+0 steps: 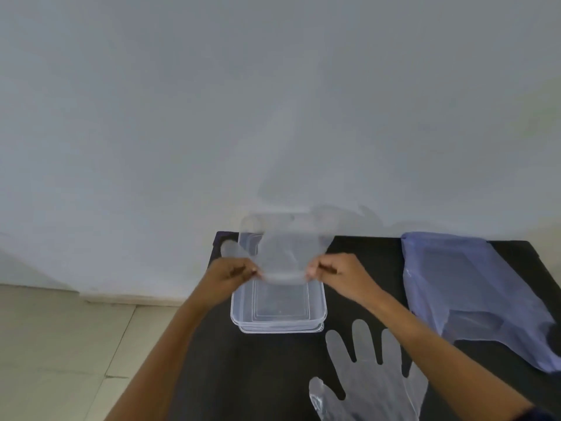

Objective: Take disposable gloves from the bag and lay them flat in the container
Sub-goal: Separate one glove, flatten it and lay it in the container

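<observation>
A clear disposable glove (288, 247) is stretched between my two hands above the far half of the clear rectangular container (318, 311). My left hand (230, 276) pinches its cuff at the left corner, my right hand (337, 273) at the right corner. The glove's fingers point away toward the wall and hang past the container's far rim. A second clear glove (370, 375) lies flat on the black table near me, partly under my right forearm. The pale blue plastic bag (473, 287) lies at the right.
The black table (243, 375) is small; its left edge drops to a tiled floor (60, 344). A grey-white wall (212, 117) rises right behind the table's far edge. The container seems to sit on its lid.
</observation>
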